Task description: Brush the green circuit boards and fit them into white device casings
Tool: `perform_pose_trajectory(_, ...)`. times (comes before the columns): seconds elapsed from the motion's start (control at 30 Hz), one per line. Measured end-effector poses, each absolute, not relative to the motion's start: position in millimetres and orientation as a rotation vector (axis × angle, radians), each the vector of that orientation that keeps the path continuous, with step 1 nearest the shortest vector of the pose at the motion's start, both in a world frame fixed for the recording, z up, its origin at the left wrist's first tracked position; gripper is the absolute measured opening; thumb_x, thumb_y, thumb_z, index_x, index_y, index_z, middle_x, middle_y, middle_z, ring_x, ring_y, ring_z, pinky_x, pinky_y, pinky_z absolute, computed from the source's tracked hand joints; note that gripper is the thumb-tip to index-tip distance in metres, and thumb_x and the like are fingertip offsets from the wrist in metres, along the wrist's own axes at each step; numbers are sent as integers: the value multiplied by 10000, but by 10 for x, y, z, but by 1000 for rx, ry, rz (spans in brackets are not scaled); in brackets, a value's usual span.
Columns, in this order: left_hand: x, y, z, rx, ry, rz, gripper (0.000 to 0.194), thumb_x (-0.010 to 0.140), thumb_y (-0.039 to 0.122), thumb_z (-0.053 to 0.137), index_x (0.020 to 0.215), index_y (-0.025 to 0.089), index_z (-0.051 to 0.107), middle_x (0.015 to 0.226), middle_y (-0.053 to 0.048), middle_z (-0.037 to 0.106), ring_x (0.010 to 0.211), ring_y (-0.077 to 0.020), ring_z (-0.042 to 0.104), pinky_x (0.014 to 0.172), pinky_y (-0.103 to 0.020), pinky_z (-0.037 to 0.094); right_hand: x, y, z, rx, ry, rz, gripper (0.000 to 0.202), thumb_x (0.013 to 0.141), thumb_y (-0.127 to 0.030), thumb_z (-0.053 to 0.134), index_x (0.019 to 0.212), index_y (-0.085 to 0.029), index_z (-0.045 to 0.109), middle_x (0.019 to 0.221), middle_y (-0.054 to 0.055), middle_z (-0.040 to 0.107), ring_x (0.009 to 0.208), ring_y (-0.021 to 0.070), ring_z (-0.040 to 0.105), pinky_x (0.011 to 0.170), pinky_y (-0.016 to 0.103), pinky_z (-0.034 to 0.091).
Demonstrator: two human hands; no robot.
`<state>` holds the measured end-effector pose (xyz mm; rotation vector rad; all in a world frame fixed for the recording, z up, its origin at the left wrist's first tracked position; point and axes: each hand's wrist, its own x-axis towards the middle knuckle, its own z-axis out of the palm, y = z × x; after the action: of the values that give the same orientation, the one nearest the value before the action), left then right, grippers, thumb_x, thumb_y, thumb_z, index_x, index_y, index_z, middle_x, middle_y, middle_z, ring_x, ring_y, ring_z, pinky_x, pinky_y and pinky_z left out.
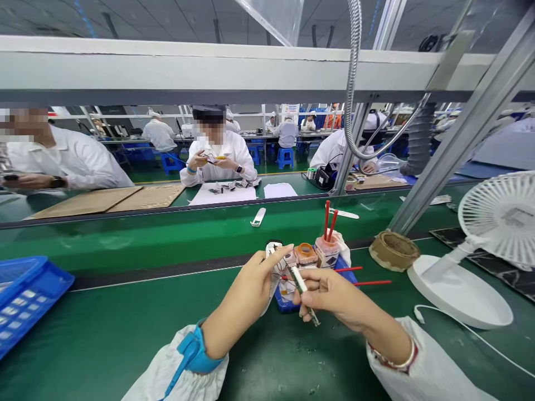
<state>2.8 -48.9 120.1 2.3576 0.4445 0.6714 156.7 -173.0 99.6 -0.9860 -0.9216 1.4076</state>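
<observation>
Gleaming slim metal tweezers (303, 292), tilted

head cam | faces forward-down (close) | over green workbench (125, 312)

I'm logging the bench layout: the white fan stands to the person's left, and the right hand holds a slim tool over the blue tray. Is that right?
Not quite. The head view shows the fan on the person's right, not the left. The rest stands: the right hand holds a slim tool over the blue tray.
</observation>
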Motion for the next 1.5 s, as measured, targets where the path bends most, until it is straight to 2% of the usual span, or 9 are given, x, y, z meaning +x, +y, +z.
perform_pose_trajectory(0.2,142,-473,1064,2430,376,954,384,833,23,366,1051,202,626,950,-54,626,860,-142,588,725,-227,473,1437,-1755,1104,-1205,-1098,1104,306,790,-267,703,1063,-151,627,792,35,629,673,130,570,616,230,469)
perform_pose_trajectory(0.43,152,-544,1004,2480,368,1167,325,849,43,397,1064,178,600,1032,-65,650,856,-126,619,712,-194,481,1319,-1737,1113,-1137,-959,1072,373,824,-308,661,1151,-147,579,820,62,660,632,140,610,612,254,513)
perform_pose_trajectory(0.8,165,-580,1001,2477,425,1087,370,826,23,387,1114,123,598,1053,-102,663,929,-163,626,776,-232,490,1262,-1657,1072,-1142,-858,975,334,801,-381,645,1019,-129,616,752,36,635,584,132,577,573,252,508)
perform_pose_trajectory(0.9,166,-551,1006,2465,456,1019,379,807,12,388,1080,143,615,953,-72,684,844,-159,635,729,-239,490,1286,-1638,1091,-1229,-892,983,292,802,-419,630,851,-131,635,710,27,620,530,113,542,506,214,468)
perform_pose_trajectory(1.03,156,-539,1054,2478,494,890,403,785,12,381,1065,171,623,809,-29,673,690,-141,607,633,-234,466,1398,-1608,1095,-1287,-863,1063,388,785,-471,622,638,-112,619,593,35,575,426,83,441,367,174,351)
perform_pose_trajectory(1.13,138,-562,1116,2484,481,771,454,728,14,421,1111,181,600,785,-13,653,648,-138,573,605,-234,449,1485,-1591,1081,-1259,-793,1136,419,774,-511,606,654,-110,625,593,48,587,403,71,420,335,159,307)
perform_pose_trajectory(1.23,133,-580,1141,2460,402,702,465,692,56,507,1131,193,576,913,-23,648,756,-156,586,675,-244,458,1525,-1588,1082,-1217,-740,1204,418,758,-525,606,676,-114,609,609,52,603,375,62,419,324,154,304)
perform_pose_trajectory(1.37,168,-576,1061,2473,447,708,380,761,132,531,1134,191,572,970,-48,657,827,-181,599,728,-274,462,1496,-1597,1098,-1201,-724,1224,419,753,-540,596,745,-121,590,589,37,597,342,52,405,309,145,302)
perform_pose_trajectory(1.5,189,-567,1004,2412,518,813,306,811,139,487,1078,194,625,848,-29,688,708,-153,602,681,-253,467,1380,-1609,1091,-1256,-770,1142,397,774,-520,610,731,-134,528,555,7,568,328,54,415,300,140,319)
